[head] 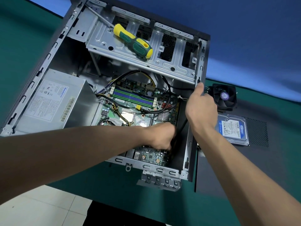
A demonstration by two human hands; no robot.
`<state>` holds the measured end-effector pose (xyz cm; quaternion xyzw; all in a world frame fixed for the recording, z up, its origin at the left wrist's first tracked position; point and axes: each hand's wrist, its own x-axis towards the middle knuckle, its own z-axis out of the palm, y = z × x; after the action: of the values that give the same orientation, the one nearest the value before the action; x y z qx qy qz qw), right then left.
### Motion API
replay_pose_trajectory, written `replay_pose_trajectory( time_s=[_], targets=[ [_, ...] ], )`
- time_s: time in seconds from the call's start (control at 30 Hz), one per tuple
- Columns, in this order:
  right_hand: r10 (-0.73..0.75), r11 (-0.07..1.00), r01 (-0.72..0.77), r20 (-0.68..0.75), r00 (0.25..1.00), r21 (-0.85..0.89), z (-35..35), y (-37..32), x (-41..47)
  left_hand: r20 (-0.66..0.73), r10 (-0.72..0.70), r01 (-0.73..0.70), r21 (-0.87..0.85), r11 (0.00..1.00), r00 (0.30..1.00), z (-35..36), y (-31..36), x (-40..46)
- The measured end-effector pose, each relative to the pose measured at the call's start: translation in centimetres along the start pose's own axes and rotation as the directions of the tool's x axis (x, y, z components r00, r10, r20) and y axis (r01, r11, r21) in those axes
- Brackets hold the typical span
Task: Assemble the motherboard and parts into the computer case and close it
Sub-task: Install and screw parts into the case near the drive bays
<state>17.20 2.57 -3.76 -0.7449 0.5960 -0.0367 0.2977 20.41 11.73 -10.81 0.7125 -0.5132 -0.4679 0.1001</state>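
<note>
Your left hand [160, 137] is down inside the open computer case [48, 51], fingers curled round a black cable [180, 128] just above the motherboard [138, 101], which lies flat in the case bottom beneath that hand. Your right hand [201, 106] rests on the case's right edge; its fingers curl over the rim, hidden from you, so whether they clamp anything cannot be told. Just beyond your right hand sits a cooler fan [224, 97] on the desk [260, 95]; to that hand's right lies a hard drive [232, 128]. Well beyond both hands, a screwdriver [133, 40] rests on the drive cage [146, 61]. Left of your left hand is the power supply [48, 100].
</note>
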Motion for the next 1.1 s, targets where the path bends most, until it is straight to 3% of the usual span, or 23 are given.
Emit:
replay_pose_trajectory(
  time_s=[0.57, 0.9, 1.1],
  targets=[
    [0.002, 1.000, -0.002, 0.001, 1.000, 0.007, -0.01, -0.04, -0.05, 0.051, 0.017, -0.021, 0.077, 0.997, 0.999, -0.01, 0.30, -0.09],
    [-0.002, 1.000, 0.002, -0.004, 1.000, 0.008, 0.08, -0.02, -0.16, 0.028, 0.003, -0.002, -0.044, 0.999, 1.000, 0.34, -0.10, 0.06],
    [0.000, 1.000, 0.000, -0.005, 1.000, 0.010, 0.08, 0.03, -0.04, -0.004, -0.002, 0.002, -0.026, 1.000, 1.000, 0.16, -0.04, -0.07]
  ],
)
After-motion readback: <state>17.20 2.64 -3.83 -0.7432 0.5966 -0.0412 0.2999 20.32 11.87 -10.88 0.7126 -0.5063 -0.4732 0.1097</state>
